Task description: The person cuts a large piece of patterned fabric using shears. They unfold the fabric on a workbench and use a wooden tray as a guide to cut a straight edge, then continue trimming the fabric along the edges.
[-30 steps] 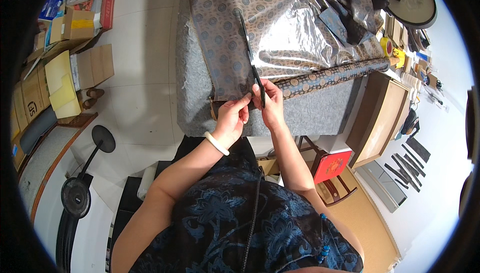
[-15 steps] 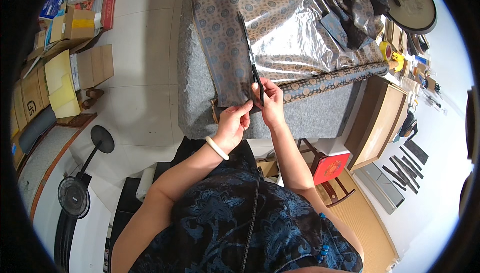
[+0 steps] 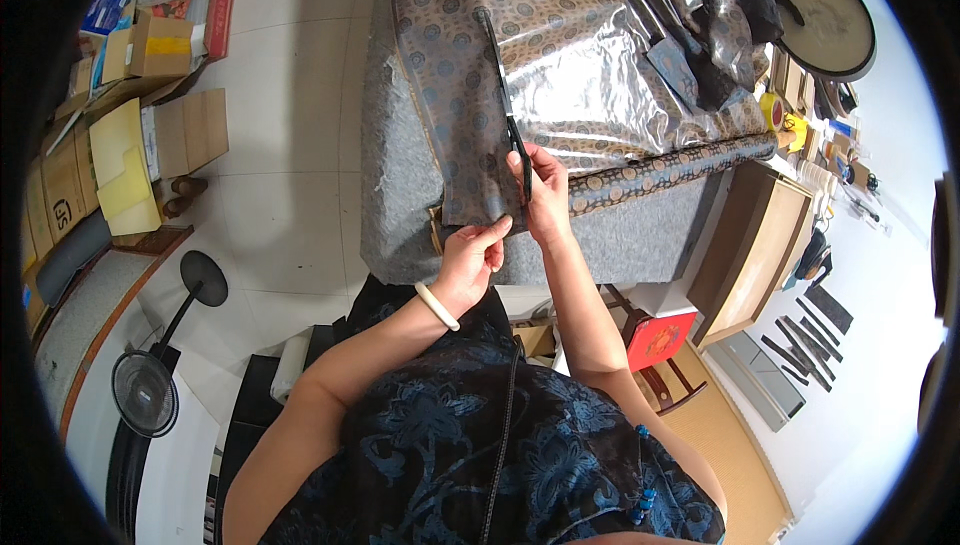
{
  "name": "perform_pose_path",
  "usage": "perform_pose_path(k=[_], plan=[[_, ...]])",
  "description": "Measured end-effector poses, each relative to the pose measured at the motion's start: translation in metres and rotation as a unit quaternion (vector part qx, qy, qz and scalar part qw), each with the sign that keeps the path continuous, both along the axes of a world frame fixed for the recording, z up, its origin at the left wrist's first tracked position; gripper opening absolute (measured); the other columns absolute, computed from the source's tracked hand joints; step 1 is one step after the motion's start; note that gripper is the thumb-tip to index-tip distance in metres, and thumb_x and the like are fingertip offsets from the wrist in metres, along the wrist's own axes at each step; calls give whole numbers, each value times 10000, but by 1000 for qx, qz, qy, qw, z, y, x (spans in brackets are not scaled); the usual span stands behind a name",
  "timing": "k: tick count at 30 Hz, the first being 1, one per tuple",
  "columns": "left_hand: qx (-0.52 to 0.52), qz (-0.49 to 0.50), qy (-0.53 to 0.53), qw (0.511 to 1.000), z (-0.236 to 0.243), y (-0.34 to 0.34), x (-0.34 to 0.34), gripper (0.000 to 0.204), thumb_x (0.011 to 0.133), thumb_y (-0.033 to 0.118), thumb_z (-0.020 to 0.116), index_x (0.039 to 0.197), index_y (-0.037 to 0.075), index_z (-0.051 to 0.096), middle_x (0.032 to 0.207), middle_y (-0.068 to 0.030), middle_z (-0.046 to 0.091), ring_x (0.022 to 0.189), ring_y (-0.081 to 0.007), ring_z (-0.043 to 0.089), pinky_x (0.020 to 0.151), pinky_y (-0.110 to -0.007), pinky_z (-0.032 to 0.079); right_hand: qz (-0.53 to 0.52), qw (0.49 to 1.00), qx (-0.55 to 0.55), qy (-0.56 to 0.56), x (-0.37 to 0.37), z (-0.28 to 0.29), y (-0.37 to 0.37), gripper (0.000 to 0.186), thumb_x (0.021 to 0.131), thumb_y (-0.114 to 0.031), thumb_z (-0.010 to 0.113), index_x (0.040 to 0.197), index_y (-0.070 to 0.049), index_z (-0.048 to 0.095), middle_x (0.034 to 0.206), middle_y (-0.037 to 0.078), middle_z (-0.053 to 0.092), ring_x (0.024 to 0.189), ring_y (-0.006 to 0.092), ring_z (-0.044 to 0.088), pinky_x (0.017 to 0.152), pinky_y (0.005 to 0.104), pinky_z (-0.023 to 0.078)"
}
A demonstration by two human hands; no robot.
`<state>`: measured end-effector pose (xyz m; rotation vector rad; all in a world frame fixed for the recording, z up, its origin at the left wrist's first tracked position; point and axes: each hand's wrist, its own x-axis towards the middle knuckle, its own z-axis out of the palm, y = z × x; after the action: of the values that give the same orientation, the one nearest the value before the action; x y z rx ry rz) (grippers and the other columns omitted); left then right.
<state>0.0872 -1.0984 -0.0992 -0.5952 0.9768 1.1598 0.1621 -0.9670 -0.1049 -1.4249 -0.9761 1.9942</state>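
Observation:
Patterned brown-and-dark fabric [image 3: 540, 55] with round medallions and a glossy surface is spread over the grey felt-covered table [image 3: 395, 215]. My right hand [image 3: 546, 197] is closed on the handles of long black scissors [image 3: 497, 60], whose blades lie along the fabric and point away from me. Lower and to the left, my left hand [image 3: 472, 260], with a pale bangle at the wrist, pinches the near edge of the fabric between thumb and fingers. A rolled length of the same fabric [image 3: 670, 167] lies to the right of my right hand.
Crumpled dark fabric [image 3: 715, 75] lies at the table's far right, near a round tray-like object [image 3: 825, 20]. A wooden drawer [image 3: 750, 255] and a red stool [image 3: 660, 340] stand right. Cardboard boxes [image 3: 185, 130] and a black fan [image 3: 147, 392] are left.
My right hand and the scissors have moved slightly forward along the fabric. My left hand keeps its pinch on the near edge. The whole view has shifted a little.

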Motion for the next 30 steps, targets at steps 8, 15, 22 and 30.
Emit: perform_pose_path(k=[8, 15, 22, 30], plan=[[3, -10, 5, 1000, -3, -4, -2, 282, 859, 187, 808, 719, 99, 580, 612, -10, 570, 493, -105, 495, 475, -246, 372, 3, 1000, -9, -5, -3, 6, 2, 238, 904, -181, 764, 1064, -23, 686, 856, -57, 670, 748, 16, 557, 691, 178, 432], [13, -8, 7, 1000, -4, -4, -1, 272, 865, 182, 799, 720, 91, 587, 611, -12, 573, 487, -106, 495, 473, -247, 375, 4, 1000, -10, -10, -6, -1, 5, 236, 914, -188, 755, 1071, -28, 685, 834, -70, 659, 717, 3, 542, 647, 169, 414], [9, -11, -5, 1000, -1, -8, -1, 280, 871, 175, 791, 706, 91, 581, 610, -16, 579, 490, -107, 503, 472, -250, 377, 7, 1000, -6, -14, -21, 2, 21, 264, 908, -238, 764, 1052, -33, 682, 770, -90, 622, 642, -9, 491, 571, 164, 357], [14, -22, -2, 1000, 0, -8, -4, 289, 880, 179, 783, 698, 94, 576, 616, -14, 579, 504, -104, 500, 490, -251, 380, 7, 1000, 3, -17, -27, 2, 25, 238, 908, -232, 766, 1025, -41, 687, 745, -100, 605, 619, -6, 469, 562, 177, 334]])
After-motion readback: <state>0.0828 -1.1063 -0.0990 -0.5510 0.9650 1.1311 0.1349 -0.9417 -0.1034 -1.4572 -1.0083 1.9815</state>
